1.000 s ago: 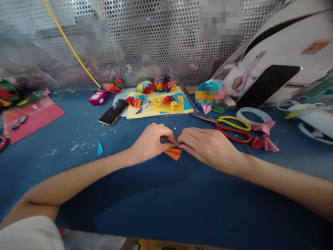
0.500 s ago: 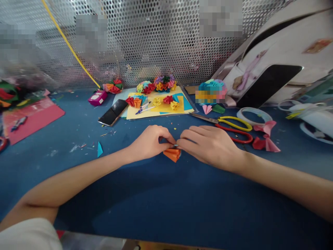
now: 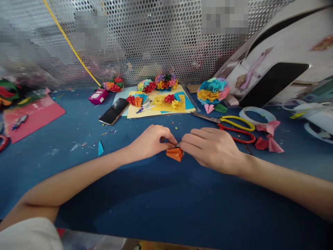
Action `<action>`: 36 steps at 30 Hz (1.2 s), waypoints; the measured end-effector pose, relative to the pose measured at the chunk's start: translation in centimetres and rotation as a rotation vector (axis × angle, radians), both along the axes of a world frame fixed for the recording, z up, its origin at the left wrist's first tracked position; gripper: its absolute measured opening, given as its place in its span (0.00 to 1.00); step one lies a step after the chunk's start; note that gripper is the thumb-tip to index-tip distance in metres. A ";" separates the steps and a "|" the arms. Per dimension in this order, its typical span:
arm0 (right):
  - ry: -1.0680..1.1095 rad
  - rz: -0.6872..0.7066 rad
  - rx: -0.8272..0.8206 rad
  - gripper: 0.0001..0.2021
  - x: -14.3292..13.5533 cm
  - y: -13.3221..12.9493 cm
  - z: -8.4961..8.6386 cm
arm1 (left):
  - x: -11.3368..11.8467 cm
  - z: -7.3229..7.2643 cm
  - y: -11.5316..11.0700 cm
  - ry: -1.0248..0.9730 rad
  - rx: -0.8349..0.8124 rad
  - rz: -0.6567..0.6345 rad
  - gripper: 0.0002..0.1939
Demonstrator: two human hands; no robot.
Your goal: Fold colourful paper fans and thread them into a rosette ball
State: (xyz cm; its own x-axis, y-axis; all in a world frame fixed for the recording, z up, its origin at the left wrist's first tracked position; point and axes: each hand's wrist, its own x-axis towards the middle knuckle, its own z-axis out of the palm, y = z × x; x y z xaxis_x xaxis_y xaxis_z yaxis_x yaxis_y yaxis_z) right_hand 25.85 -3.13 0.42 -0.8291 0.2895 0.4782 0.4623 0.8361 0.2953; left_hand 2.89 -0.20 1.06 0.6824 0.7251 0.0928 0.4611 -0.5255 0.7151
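Observation:
An orange folded paper piece (image 3: 175, 153) is held between both hands over the blue table, near the middle of the view. Thumb and fingers of my left hand (image 3: 153, 140) pinch its upper edge from the left. On the other side, my right hand (image 3: 212, 147) has its fingers bent together at the paper's upper right, where a small pale bit shows between the fingertips. The right fingertips are partly hidden.
Behind the hands lie yellow paper sheets (image 3: 134, 111) with paper flowers and pens, and a dark phone (image 3: 113, 111). Scissors (image 3: 237, 130), a tape roll (image 3: 257, 115) and pink paper bows (image 3: 271, 143) are at the right. A blue scrap (image 3: 100, 148) lies left.
The orange piece has shifted slightly right and shows more of its side. My right hand's fingers have curled in more tightly. The view has moved slightly.

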 end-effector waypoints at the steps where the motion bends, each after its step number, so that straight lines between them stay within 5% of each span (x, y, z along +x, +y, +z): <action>1: -0.019 0.031 0.062 0.13 0.0 0.1 0.1 | -0.1 0.0 0.1 0.006 -0.020 -0.005 0.09; 7: -0.058 0.083 0.152 0.12 0.2 0.6 0.2 | -0.2 -0.4 0.2 0.018 -0.076 -0.040 0.11; 16: 0.130 -0.127 -0.493 0.07 0.1 0.3 -0.4 | 0.6 0.2 -1.8 0.244 0.361 0.042 0.04; 18: 0.149 -0.108 -0.444 0.09 0.0 0.1 -0.4 | 0.7 0.4 -1.9 0.236 0.353 0.044 0.04; 25: -0.045 0.062 0.100 0.14 0.3 0.0 0.8 | 0.4 -0.5 -1.0 -0.013 0.020 0.012 0.10; 28: -0.064 0.012 0.089 0.13 0.5 0.3 1.3 | 0.4 -1.1 -0.8 -0.071 -0.015 0.015 0.10; 36: 0.074 -0.088 -0.052 0.13 2.8 2.9 1.8 | -0.3 -1.9 0.1 -0.042 0.278 0.064 0.08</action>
State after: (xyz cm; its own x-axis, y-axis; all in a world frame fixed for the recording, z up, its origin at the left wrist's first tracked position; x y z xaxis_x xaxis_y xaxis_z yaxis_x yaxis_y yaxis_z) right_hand 28.67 -0.22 2.26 -0.7625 0.3859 0.5193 0.5537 0.8044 0.2153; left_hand 2.61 -0.06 -0.87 0.6278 0.7091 0.3210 0.4725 -0.6750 0.5667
